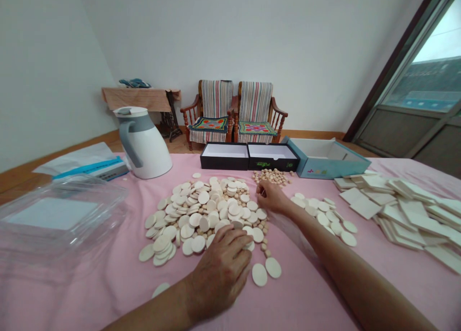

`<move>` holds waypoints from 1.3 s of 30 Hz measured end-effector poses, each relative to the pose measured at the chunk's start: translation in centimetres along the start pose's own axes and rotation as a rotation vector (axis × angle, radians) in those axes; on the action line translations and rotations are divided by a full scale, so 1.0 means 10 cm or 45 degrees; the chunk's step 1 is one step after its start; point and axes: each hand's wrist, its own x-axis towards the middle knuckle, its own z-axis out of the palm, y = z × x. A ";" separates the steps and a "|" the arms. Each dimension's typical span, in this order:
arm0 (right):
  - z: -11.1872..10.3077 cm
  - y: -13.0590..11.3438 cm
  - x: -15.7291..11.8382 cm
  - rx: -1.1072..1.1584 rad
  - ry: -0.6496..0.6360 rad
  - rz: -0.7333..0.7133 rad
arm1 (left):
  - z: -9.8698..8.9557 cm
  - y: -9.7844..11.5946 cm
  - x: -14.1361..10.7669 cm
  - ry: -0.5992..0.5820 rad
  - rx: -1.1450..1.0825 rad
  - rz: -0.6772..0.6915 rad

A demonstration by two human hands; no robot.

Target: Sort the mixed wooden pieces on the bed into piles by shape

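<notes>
A heap of round wooden discs (pixel 203 197) mixed with small wooden beads lies on the pink cloth. My left hand (pixel 225 263) rests at the near edge of the heap, fingers loosely apart and bent over the discs; nothing shows in its grasp. At the heap's right side is my right hand (pixel 272 196), its fingers curled down and closed. Whatever they hold, if anything, is hidden. Just beyond it sits a small pile of wooden beads (pixel 275 176). Two loose discs (pixel 260 275) lie right of my left hand, and a smaller group of discs (pixel 322 219) spreads beyond my right forearm.
Square wooden tiles (pixel 410 213) are piled at the right. Two black boxes (pixel 224 164) and a blue box (pixel 331 167) stand along the back. At the left are a white jug (pixel 153 151), a clear plastic container (pixel 65 215) and a blue-and-white package (pixel 90 167).
</notes>
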 end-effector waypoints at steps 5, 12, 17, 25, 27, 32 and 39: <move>-0.11 0.06 0.06 -0.078 0.333 0.032 | 0.00 0.00 0.00 0.015 0.006 0.014; -0.30 -0.16 -0.20 0.227 -0.162 -0.079 | 0.01 -0.01 0.01 0.030 0.007 0.035; -0.25 -0.27 -0.58 0.091 -0.135 -0.105 | 0.00 0.01 0.03 0.069 0.017 0.055; -0.06 -0.24 -0.72 -0.018 0.136 -0.118 | 0.01 0.00 0.03 0.057 0.056 0.070; -0.16 -0.16 -0.70 -0.130 0.211 -0.098 | 0.02 0.00 0.02 0.057 0.068 0.071; -0.56 0.14 -0.72 -0.578 0.447 0.285 | 0.04 -0.01 0.02 0.056 0.071 0.072; -0.47 0.11 -0.72 -0.404 0.493 -0.003 | 0.03 -0.01 0.02 0.050 0.066 0.076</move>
